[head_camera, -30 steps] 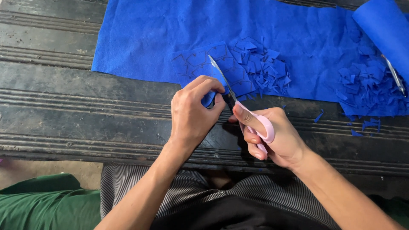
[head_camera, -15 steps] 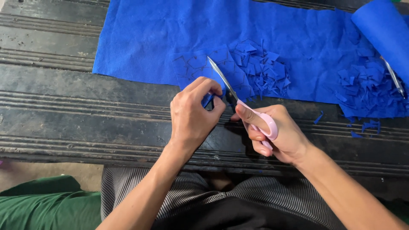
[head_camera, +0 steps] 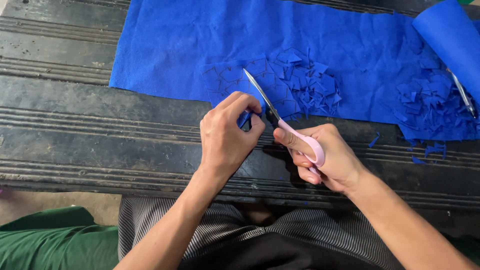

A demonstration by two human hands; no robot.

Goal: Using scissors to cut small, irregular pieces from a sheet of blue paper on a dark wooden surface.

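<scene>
Scissors (head_camera: 272,112) blades tip slightly left since half a second ago | left hand (head_camera: 227,137) fingers pinch blue scrap (head_camera: 245,119) at frame centre | right hand (head_camera: 325,157) clenched through pink handles | done: cut pieces (head_camera: 307,80) piled above | left: marked felt piece (head_camera: 235,82) uncut on blue felt sheet (head_camera: 165,45), dark bench (head_camera: 75,140)

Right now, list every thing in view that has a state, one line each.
Pink-handled scissors: gripped in right hand, blades against the piece.
Small blue felt piece: pinched by left hand.
Large blue felt sheet: spread flat.
Blue felt roll: rolled.
Blue felt scraps: heaped.
</scene>
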